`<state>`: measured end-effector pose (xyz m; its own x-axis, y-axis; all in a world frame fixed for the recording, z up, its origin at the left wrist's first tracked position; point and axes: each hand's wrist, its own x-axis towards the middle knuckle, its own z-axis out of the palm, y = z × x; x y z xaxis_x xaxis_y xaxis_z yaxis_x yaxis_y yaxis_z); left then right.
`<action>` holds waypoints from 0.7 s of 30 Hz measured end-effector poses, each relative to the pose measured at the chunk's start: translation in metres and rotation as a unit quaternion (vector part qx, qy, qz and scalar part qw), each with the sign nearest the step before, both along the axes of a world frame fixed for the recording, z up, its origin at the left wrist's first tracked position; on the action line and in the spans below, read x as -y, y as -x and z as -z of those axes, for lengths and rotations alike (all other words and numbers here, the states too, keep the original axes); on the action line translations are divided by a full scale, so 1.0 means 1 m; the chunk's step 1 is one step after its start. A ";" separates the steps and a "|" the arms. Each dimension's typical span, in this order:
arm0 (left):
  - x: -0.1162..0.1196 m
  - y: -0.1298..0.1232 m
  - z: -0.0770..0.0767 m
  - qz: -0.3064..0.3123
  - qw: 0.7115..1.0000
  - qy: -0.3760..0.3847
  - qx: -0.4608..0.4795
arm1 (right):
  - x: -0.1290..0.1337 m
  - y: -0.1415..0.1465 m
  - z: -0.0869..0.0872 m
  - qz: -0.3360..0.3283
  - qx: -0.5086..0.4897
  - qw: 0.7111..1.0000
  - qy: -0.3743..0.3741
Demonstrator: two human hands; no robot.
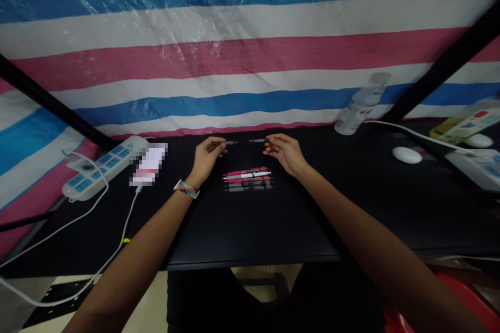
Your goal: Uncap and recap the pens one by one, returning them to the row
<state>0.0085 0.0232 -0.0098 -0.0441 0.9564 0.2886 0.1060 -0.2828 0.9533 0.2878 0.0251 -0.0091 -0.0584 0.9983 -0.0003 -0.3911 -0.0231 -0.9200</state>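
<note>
My left hand [208,156] pinches one end of a dark pen piece [230,142] near the back of the black table. Opposite it, my right hand [286,153] holds a thin clear piece [257,141] between its fingertips. The two pieces point toward each other with a gap between them. Nearer to me, several pens lie side by side in a row: pink-red ones [244,171], a white one [253,175] and grey ones [250,188]. Neither hand touches the row.
A white power strip [99,171] and a blurred phone [149,164] with cables lie at the left. At the right are a clear bottle [361,104], a white oval object [407,155] and a yellowish container [464,122]. A striped sheet [242,57] hangs behind.
</note>
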 end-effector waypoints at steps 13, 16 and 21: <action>0.001 -0.001 -0.002 -0.007 0.999 -0.001 0.033 | -0.001 -0.002 0.003 0.030 0.003 0.999 -0.023; 0.000 -0.001 -0.001 -0.009 0.999 -0.002 0.035 | -0.001 -0.002 0.003 0.031 0.005 0.999 -0.024; -0.001 0.000 0.000 -0.010 0.999 0.003 0.041 | -0.001 -0.001 0.004 0.038 0.001 0.999 -0.025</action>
<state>0.0090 0.0242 -0.0103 -0.0869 0.9565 0.2784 0.0339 -0.2764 0.9604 0.2892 0.0265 -0.0130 0.0173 0.9987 0.0489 -0.3889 0.0518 -0.9198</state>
